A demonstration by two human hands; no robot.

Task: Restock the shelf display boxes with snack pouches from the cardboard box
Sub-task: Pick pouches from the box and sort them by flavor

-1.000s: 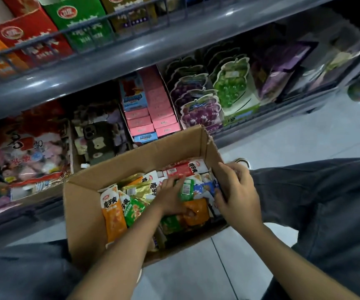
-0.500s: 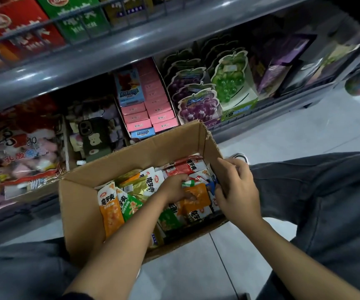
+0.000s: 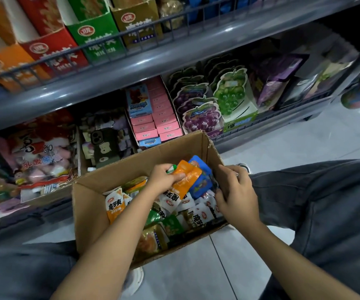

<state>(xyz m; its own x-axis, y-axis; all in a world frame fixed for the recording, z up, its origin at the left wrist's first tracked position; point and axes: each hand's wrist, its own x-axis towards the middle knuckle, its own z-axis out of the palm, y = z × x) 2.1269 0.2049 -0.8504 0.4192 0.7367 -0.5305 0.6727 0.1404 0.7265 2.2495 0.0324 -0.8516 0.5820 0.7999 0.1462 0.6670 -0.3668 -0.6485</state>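
- Head view looks down on a cardboard box (image 3: 92,204) sitting on a pale tiled floor (image 3: 196,278) between the person's knees, in front of a grey shelf (image 3: 131,68).
- At far left on the upper shelf, display boxes stand in a row behind a wire rail: orange (image 3: 8,61), red (image 3: 53,50), green (image 3: 96,33), and gold (image 3: 140,20), each with an oval logo.
- Below them on the lower shelf sit a red and pink bag (image 3: 40,148), then pink cartons (image 3: 159,120), then grape-shaped packs, purple (image 3: 200,118) and green (image 3: 231,94).
- Inside the box lies a jumbled heap of snack pouches (image 3: 187,215): small, glossy, flat packs, mostly white tops with bold dark characters and a red oval logo, over orange, green or gold lower halves.
- One white-and-orange pouch (image 3: 115,205) stands against the left inner wall.
- Left hand (image 3: 164,179) is in the box's far half, fingers curled round an orange pouch (image 3: 185,178) raised above the heap; a green and white bit pokes out above the thumb.
- A blue pouch (image 3: 200,180) leans just behind the orange one, touching it, near the right wall.
- Right hand (image 3: 235,191) is at the box's right wall, fingers bent down toward the blue pouch's edge; whether it pinches the pouch I cannot tell.
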